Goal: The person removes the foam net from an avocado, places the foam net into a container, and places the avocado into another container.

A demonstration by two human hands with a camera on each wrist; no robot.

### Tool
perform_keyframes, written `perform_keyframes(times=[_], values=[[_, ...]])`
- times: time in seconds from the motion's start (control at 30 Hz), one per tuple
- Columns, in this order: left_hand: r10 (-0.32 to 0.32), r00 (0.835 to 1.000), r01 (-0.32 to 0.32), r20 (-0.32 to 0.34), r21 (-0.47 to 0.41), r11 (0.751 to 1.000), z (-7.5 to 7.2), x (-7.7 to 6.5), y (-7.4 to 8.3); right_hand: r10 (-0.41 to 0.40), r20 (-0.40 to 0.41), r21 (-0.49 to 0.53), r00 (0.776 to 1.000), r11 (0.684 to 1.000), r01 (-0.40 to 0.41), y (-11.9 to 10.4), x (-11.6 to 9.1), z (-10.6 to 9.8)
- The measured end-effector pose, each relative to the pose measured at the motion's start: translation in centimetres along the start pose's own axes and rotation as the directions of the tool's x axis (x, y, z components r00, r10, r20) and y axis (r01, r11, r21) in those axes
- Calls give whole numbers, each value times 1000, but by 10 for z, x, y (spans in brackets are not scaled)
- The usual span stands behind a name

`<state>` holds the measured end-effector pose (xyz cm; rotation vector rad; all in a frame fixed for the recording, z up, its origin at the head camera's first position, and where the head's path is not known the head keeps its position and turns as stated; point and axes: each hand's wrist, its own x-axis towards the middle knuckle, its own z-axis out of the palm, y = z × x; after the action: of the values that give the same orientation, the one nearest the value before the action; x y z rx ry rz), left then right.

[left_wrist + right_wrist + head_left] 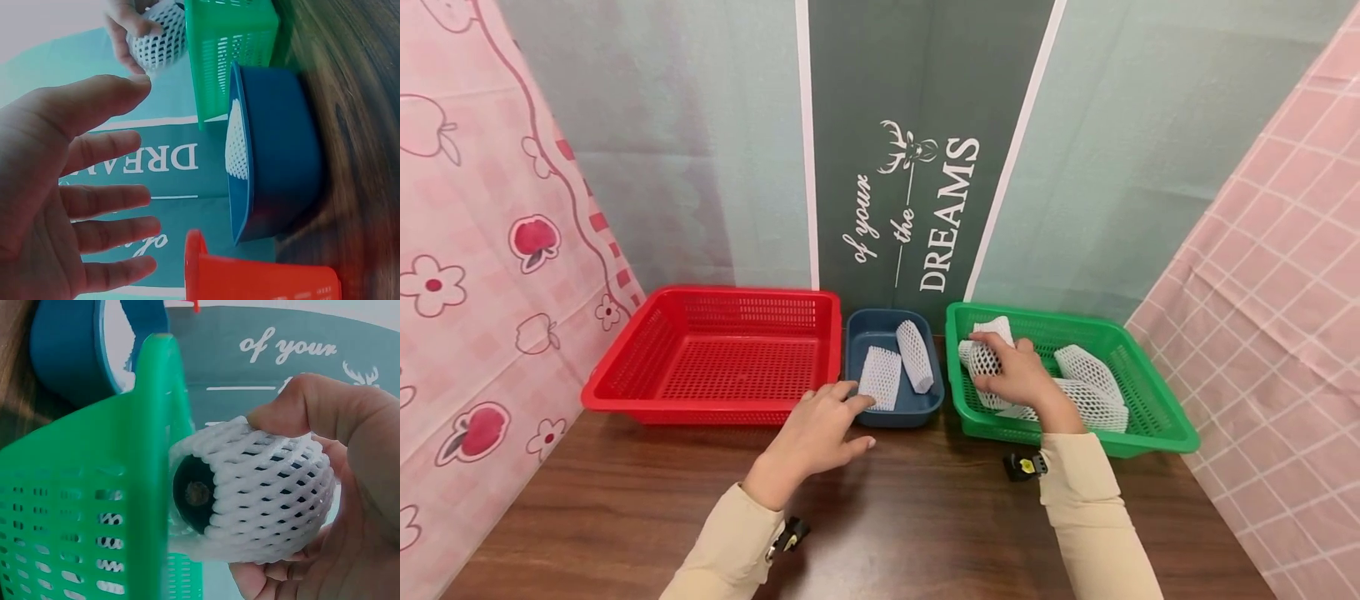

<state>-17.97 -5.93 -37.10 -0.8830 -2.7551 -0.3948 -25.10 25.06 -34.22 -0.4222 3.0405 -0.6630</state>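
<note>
My right hand (1021,375) grips a dark-skinned fruit in a white foam net (984,362) at the left end of the green basket (1153,421). In the right wrist view, a brown stem scar shows on the dark end of the netted fruit (269,494), with thumb and fingers around it. More white foam nets (1090,375) lie in that basket; their contents are hard to tell. My left hand (820,431) hovers by the near left corner of the blue bin (895,419), fingers spread and holding nothing. Two white foam nets (881,377) lie in the blue bin.
A red basket (737,406) stands left of the blue bin, with nothing seen in it. All three containers stand on a brown wooden table (917,517) against a printed grey-green curtain (895,50). Pink patterned cloths (1277,333) hang at both sides.
</note>
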Motion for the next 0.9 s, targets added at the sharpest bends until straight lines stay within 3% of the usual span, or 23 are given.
perform_keyframes(times=[0.47,0.9], values=[[-64,998,64,-29,-5,998,-6,-22,-18,-96,-60,-2,994,995,96,-24,-12,5],[-87,994,88,-72,9,996,-5,-38,-31,-269,-79,-77,960,962,263,-43,-23,18]])
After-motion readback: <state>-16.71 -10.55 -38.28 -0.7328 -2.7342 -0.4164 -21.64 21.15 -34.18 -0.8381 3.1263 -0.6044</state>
